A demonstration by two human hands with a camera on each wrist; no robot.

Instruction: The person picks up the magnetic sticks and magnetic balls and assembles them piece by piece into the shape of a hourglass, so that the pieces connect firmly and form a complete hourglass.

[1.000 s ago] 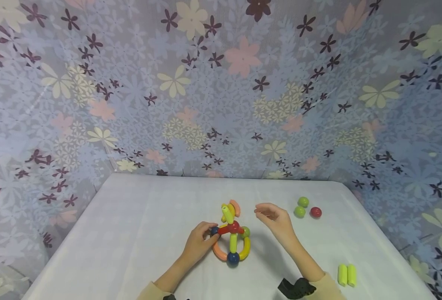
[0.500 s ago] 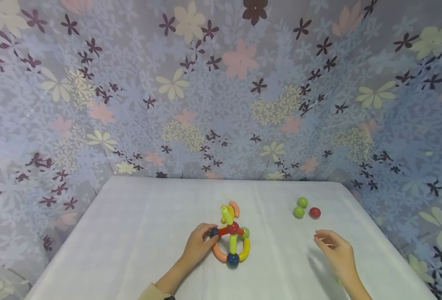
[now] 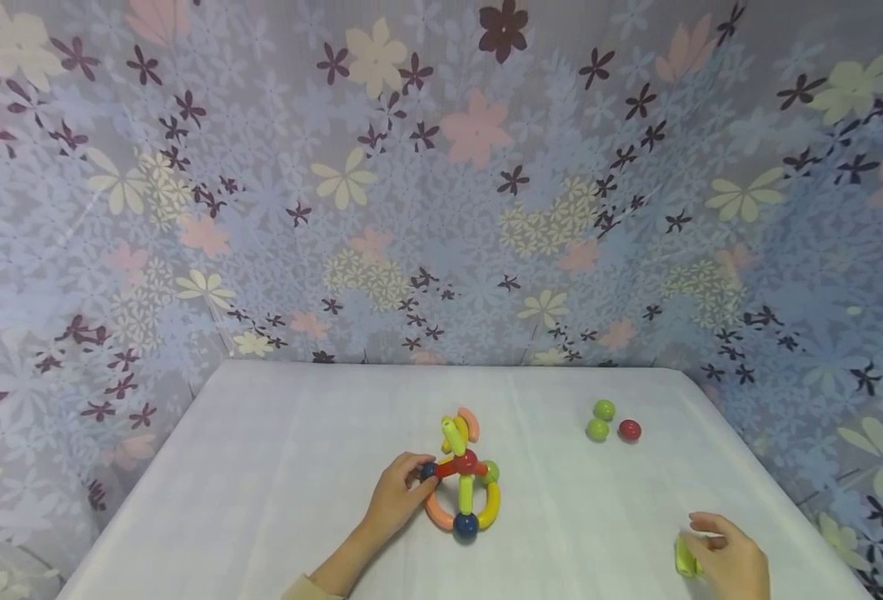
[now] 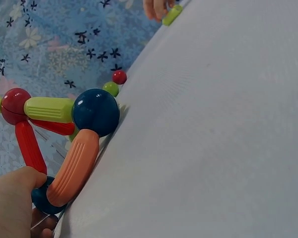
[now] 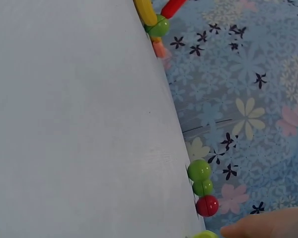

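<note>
A magnetic ball-and-stick construction (image 3: 466,494) stands on the white table. It has a ring of curved orange and yellow sticks, dark blue and green balls, and a raised red ball (image 3: 466,462) joined to red and light green sticks. My left hand (image 3: 396,496) pinches the blue ball (image 4: 45,197) at the left of the ring between thumb and fingers. At the right front, my right hand (image 3: 730,554) is over two light green sticks (image 3: 685,560), its thumb and fingers parted and fingertips right at them. It partly covers one stick. In the right wrist view, a fingertip (image 5: 263,224) shows beside a green stick end (image 5: 206,234).
Two green balls (image 3: 597,430) and a red ball (image 3: 630,431) lie at the back right of the table. Curved orange (image 3: 469,423) and yellow pieces lie just behind the construction. A flowered cloth (image 3: 411,208) hangs beyond the table's back edge.
My right hand has moved from beside the construction to the right and toward the front, down to the green sticks. My left hand keeps its hold on the blue ball.
</note>
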